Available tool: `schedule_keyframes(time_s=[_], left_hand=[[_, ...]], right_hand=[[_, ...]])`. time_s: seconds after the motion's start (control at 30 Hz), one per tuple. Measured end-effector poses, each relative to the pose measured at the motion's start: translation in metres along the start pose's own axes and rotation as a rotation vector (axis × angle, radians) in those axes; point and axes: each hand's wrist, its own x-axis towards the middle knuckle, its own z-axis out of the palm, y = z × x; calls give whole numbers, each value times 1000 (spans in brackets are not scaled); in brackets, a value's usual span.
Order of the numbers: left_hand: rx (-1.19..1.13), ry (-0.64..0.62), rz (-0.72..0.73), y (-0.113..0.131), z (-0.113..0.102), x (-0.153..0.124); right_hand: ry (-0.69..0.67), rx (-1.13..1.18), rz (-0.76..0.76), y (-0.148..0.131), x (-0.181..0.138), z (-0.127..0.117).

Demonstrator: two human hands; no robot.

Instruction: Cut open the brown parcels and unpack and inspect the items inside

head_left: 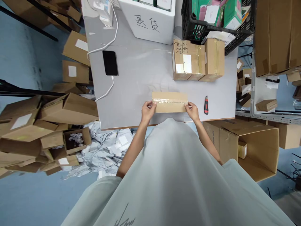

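In the head view, the person is holding a flat brown cardboard box (pixel 169 103) just below the middle of the frame, lying on the near edge of the pale grey desk (pixel 141 78). A strip of clear tape is running along the box's top face from end to end.

The left hand (pixel 148 110) is pinching the box's left end, fingers curled over the top and thumb on the near side. The right hand (pixel 192 110) is gripping the right end in the same way. Both seem to be pressing the tape ends down over the short sides.

To do this well, the person is best off keeping the box flat on the desk, so it cannot rock, and rubbing each tape end firmly round its corner so no flap lifts. Even pressure from both sides is stopping the box from sliding.

A red and black utility knife (pixel 206 105) is lying just right of the right hand, apart from it. Three taped brown cartons (pixel 197 59) are standing together in the upper right of the desk, and a black phone (pixel 110 62) on a white cable is lying in the upper left.
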Motion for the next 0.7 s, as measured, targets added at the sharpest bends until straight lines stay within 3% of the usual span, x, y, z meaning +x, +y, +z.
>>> schedule_keyframes(time_s=[0.23, 0.4, 0.57, 0.7], left_hand=[[237, 43, 27, 14, 3, 9], [153, 35, 72, 11, 5, 12], [-20, -95, -15, -11, -4, -1], [-77, -108, -130, -30, -9, -18]], right_hand=[[7, -118, 133, -15, 10, -11], [-30, -117, 122, -11, 28, -11], [-92, 267, 152, 14, 6, -9], [-282, 465, 108, 32, -30, 0]])
